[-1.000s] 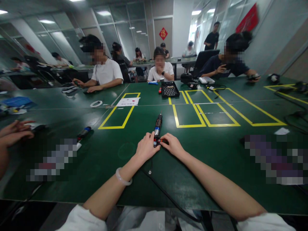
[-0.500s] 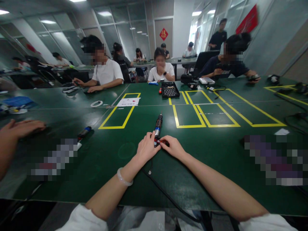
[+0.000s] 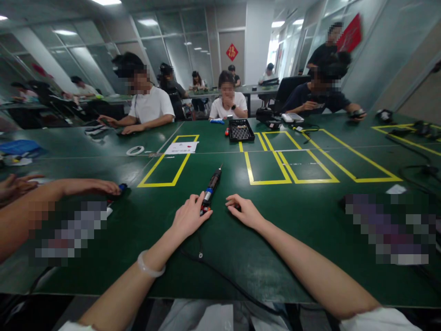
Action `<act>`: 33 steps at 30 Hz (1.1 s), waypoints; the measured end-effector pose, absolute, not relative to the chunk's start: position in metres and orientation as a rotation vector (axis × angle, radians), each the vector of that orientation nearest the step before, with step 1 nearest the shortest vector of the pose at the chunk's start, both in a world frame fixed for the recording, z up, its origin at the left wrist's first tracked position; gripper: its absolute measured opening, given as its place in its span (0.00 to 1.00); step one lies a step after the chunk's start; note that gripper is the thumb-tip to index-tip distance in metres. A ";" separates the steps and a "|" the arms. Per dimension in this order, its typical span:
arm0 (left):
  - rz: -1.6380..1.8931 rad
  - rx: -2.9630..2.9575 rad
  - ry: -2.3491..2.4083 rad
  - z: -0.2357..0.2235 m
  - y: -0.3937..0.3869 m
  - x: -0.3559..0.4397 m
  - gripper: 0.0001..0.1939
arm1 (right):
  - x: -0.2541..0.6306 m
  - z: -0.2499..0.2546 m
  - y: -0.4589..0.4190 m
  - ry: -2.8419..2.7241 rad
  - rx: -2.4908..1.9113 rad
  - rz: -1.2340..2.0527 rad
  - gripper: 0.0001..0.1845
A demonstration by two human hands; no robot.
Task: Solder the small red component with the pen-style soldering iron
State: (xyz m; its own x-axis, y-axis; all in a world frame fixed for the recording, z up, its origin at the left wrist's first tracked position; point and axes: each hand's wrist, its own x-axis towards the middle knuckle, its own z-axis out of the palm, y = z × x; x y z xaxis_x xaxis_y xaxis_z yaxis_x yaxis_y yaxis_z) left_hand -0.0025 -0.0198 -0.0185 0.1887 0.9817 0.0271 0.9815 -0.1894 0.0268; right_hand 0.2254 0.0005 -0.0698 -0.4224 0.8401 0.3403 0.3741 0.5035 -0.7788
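A black electric screwdriver point(image 3: 212, 182) with a blue band lies on the green table, its thin bit pointing away from me and slightly right. My left hand point(image 3: 189, 214) is closed around its rear end, where small red and orange parts show between thumb and fingers. A black cord point(image 3: 223, 269) runs from below that hand toward the table's front edge. To the right of the screwdriver, my right hand point(image 3: 244, 210) rests near the tabletop, apart from the tool. Its fingers are loosely bent with a gap to the thumb, and I see nothing in them.
A black tray of small parts point(image 3: 241, 131) stands at the far side. Yellow tape outlines point(image 3: 270, 182) mark the table. A white paper sheet point(image 3: 182, 147) and a white tape ring point(image 3: 135, 151) lie left. Another person's arm point(image 3: 74, 186) reaches in from the left.
My right hand has come off the screwdriver's rear end. The left hand and screwdriver have shifted left, and the bit tilts more to the right. A neighbour's arm has reached farther in.
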 end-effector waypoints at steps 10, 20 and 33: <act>-0.006 2.185 2.199 -0.023 -0.033 -0.113 0.39 | 0.226 -0.070 0.000 -2.010 -1.025 0.773 0.12; -0.041 2.043 2.313 -0.017 -0.031 -0.175 0.43 | 0.224 -0.068 0.000 -2.008 -1.037 0.782 0.12; 0.289 2.417 2.338 0.009 -0.040 -0.118 0.20 | 0.223 -0.070 0.001 -1.985 -1.029 0.806 0.12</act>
